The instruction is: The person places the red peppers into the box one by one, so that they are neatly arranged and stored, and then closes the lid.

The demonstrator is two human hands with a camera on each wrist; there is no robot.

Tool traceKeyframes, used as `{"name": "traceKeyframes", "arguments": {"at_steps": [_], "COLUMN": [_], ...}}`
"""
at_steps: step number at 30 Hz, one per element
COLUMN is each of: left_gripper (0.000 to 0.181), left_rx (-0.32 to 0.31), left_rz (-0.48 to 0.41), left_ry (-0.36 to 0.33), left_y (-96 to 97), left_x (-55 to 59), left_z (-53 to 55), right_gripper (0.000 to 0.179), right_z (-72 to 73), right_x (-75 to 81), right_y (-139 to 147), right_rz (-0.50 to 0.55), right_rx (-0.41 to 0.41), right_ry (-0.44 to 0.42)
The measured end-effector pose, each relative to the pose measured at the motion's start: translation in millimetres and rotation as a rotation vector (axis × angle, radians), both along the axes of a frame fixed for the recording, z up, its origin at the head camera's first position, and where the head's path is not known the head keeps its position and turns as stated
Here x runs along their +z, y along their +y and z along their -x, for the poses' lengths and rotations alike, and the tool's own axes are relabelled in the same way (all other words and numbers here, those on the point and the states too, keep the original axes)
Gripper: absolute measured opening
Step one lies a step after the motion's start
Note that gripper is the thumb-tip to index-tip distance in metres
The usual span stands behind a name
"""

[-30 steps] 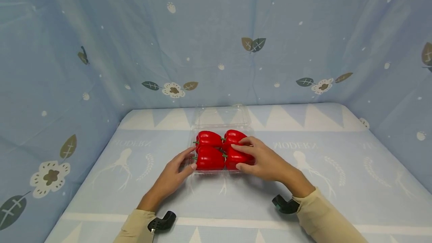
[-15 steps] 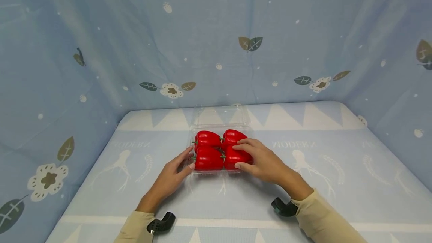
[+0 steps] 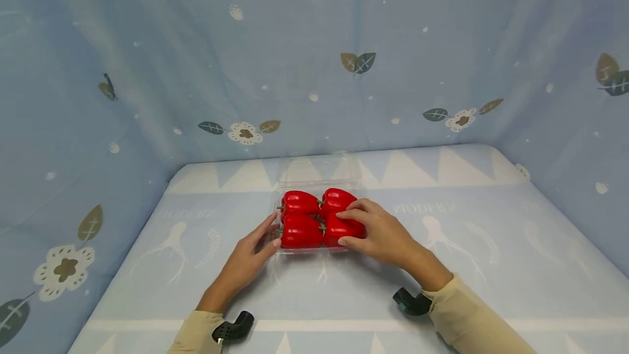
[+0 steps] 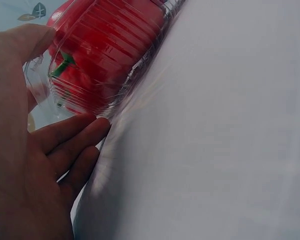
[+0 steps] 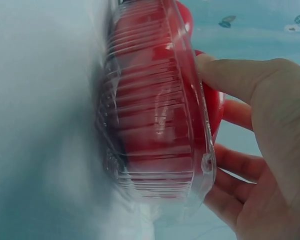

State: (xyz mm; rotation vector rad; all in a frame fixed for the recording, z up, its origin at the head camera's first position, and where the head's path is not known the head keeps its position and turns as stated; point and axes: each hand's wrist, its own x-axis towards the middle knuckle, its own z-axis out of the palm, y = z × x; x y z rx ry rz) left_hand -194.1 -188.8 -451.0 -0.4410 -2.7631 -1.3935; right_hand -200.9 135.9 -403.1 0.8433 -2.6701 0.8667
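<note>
Several red bell peppers lie in two rows inside a clear plastic clamshell container (image 3: 318, 251) on the table. My right hand (image 3: 385, 235) holds the front right bell pepper (image 3: 336, 228), thumb on its near side and fingers over its top. The right wrist view shows that thumb at the container's rim and the pepper (image 5: 213, 107) between thumb and fingers. At the container's left end, my left hand (image 3: 248, 258) touches the side and near corner with relaxed, spread fingers. In the left wrist view its thumb reaches the rim and its fingertips (image 4: 101, 127) lie low by the ribbed wall.
The container's hinged clear lid (image 3: 319, 169) lies folded back behind the peppers. A pale patterned cloth covers the table (image 3: 196, 283). Blue curtain (image 3: 295, 42) with leaf and flower prints stands behind and at both sides.
The head view has shifted slightly, so the whole scene sits a little further left. Both hands keep their places at the container, and the peppers stay in the same arrangement.
</note>
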Motion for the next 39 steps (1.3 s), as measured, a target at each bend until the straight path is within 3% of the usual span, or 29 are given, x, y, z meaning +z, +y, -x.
{"name": "traceKeyframes", "arguments": {"at_steps": [6,9,12,16,28,33,39], "left_gripper": [0.067,0.067,0.067,0.066,0.066,0.065,0.065], "left_rx": [0.005,0.001,-0.006,-0.017,-0.017,0.005,-0.012], "left_rz": [-0.007,-0.014,-0.021,-0.037,-0.037,-0.031,-0.043], "left_ry": [0.002,0.0,0.005,0.005,0.004,-0.002,-0.001], "left_y": [-1.7,-1.1,-1.4,-2.3,-2.0,-3.2,-2.3], "left_x": [-1.1,-0.7,0.4,1.6,-2.9,-3.4,-2.0], "left_z": [-0.1,0.3,1.5,1.6,-0.4,-1.8,-1.0], "right_gripper": [0.052,0.052,0.048,0.035,0.03,0.04,0.046], "right_z": [-0.3,0.8,6.2,17.2,62.4,81.8,97.5], "right_x": [-0.3,0.1,2.1,3.0,-1.2,-5.8,-13.6], "right_y": [-3.8,-1.7,3.0,13.1,44.8,49.0,49.9], "right_rz": [-0.035,-0.027,0.048,0.229,0.601,0.668,0.663], "right_rx": [0.013,0.024,0.05,0.067,-0.062,-0.095,-0.148], "right_ry": [0.034,0.001,-0.066,-0.145,-0.371,-0.456,-0.483]}}
